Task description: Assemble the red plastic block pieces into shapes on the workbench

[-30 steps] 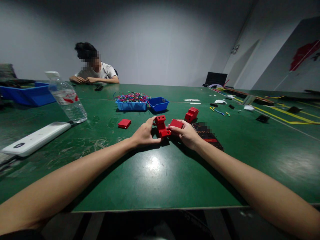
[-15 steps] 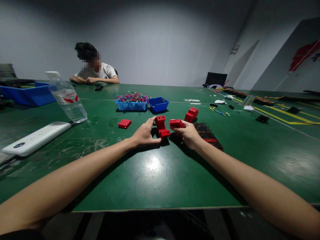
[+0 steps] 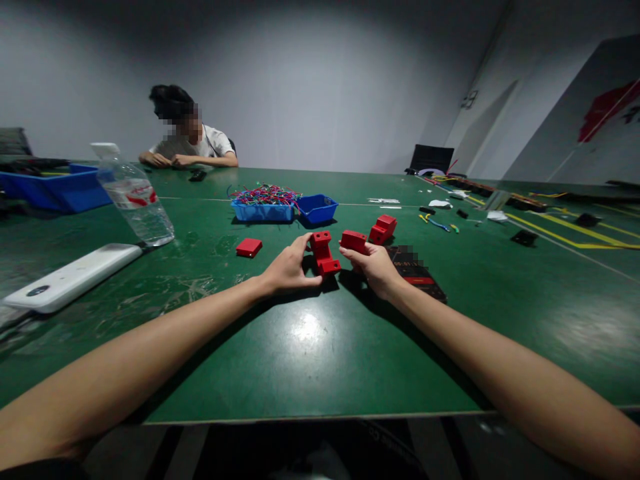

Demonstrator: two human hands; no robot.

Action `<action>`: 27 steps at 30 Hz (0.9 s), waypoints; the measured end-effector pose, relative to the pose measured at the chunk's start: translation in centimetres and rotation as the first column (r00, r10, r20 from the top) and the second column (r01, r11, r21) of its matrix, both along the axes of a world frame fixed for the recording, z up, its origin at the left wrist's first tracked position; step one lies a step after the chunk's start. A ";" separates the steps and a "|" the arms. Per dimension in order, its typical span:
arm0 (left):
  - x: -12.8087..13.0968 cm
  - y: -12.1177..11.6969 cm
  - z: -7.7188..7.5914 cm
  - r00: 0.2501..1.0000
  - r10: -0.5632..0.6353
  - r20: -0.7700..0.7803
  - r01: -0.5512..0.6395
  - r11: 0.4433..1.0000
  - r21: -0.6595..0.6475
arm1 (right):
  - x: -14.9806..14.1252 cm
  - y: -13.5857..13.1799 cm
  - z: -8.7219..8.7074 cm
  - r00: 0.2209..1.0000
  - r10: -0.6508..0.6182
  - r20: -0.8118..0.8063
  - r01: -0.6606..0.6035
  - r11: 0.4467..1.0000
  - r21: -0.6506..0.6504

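Observation:
In the head view my left hand [image 3: 289, 268] grips a red notched block [image 3: 324, 255] from its left side, fingers at its top and thumb near its base. The block stands upright with round holes in its two end parts. My right hand [image 3: 376, 268] pinches a smaller red block [image 3: 353, 240] between thumb and fingers, just right of the notched one and apart from it. Behind the right hand rests another red stepped block [image 3: 383, 229]. A flat red square piece [image 3: 249, 247] lies to the left of my left hand.
A dark phone-like slab [image 3: 417, 273] lies beside my right wrist. Farther back stand a blue bin of coloured wires [image 3: 264, 211] and a small blue bin [image 3: 319, 210]. At left are a water bottle [image 3: 136, 200] and a white power strip [image 3: 75, 275]. A person [image 3: 193, 143] sits across the table.
My right hand has turned the small red block, so its broad side now faces me more and the thumb lies across its lower edge. The left hand and its block stay still.

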State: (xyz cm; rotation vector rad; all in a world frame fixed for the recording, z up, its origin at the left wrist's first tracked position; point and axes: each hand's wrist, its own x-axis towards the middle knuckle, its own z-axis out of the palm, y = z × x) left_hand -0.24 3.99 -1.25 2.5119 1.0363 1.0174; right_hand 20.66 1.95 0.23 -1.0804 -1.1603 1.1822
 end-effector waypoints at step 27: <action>0.0 -0.2 0.1 1.000 -0.012 0.009 0.012 1.000 -0.002 | 0.2 0.4 -0.1 0.973 0.133 -0.187 -0.129 0.991 0.035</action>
